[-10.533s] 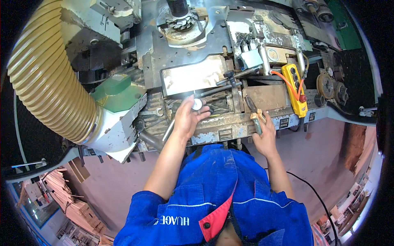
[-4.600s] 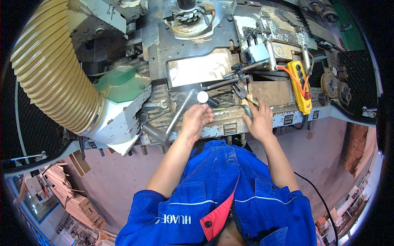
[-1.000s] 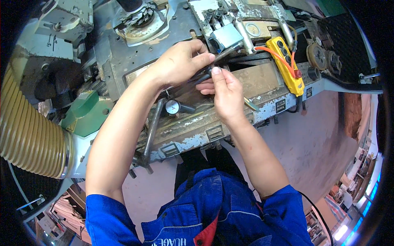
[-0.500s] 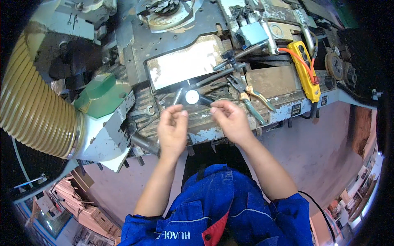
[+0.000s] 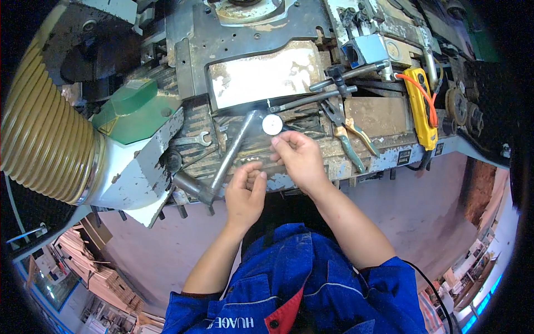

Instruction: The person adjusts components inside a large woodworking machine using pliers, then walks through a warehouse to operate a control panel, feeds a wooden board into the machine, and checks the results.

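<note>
A dial gauge (image 5: 272,124) with a round white face sits on a dark rod arm (image 5: 303,102) above the machine's near edge. My right hand (image 5: 302,164) is just below the dial, thumb and fingers drawn together; whatever they hold is too small or hidden to make out. Lower and to the left, my left hand (image 5: 246,195) has loosely curled fingers with the thumb apart, and no object shows in it. Beside it slants a bent metal bar (image 5: 230,156), its thick end toward me. Pliers (image 5: 349,139) with green and tan handles lie to the right.
An open-end wrench (image 5: 194,139) lies left on the slatted bed. Farther left are a green guard (image 5: 130,114) and a ribbed hose (image 5: 50,133). A yellow control pendant (image 5: 421,111) with an orange cord hangs at right. A bright metal plate (image 5: 261,75) lies behind the gauge.
My left hand has dropped down toward me, uncovering the bent bar. My right hand has moved left and closer beneath the dial. The whole view has shifted slightly.
</note>
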{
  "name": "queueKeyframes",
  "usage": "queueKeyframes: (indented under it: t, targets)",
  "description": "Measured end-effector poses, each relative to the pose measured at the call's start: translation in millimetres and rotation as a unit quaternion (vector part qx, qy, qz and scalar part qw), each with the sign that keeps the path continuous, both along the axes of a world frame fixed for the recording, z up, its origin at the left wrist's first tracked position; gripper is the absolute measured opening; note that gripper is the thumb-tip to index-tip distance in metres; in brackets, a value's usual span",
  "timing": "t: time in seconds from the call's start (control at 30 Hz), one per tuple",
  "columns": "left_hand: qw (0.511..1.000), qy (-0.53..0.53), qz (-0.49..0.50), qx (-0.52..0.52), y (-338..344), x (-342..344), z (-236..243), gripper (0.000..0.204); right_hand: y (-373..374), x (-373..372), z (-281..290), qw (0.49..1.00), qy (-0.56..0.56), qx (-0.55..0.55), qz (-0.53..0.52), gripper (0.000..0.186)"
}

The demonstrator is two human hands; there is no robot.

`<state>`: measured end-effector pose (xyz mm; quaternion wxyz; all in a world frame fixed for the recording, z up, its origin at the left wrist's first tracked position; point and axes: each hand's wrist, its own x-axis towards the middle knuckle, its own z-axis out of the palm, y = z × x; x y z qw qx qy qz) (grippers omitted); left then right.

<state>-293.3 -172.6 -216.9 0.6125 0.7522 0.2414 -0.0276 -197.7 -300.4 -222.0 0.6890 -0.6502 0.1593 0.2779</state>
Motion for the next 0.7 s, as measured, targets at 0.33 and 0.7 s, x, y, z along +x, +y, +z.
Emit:
queueKeyframes:
  t: [0.33, 0.7]
  targets:
    - [0.983, -0.065, -0.078, 0.153, 14.3, 13.1, 26.5, 0.021, -1.5, -0.5, -3.3, 1.0, 0.012, 0.013, -0.004, 0.02]
    - [0.978, -0.073, -0.087, 0.174, 22.9, 20.0, 29.4, 0.019, -2.5, 0.9, -3.3, 1.0, -0.01, 0.009, 0.011, 0.022]
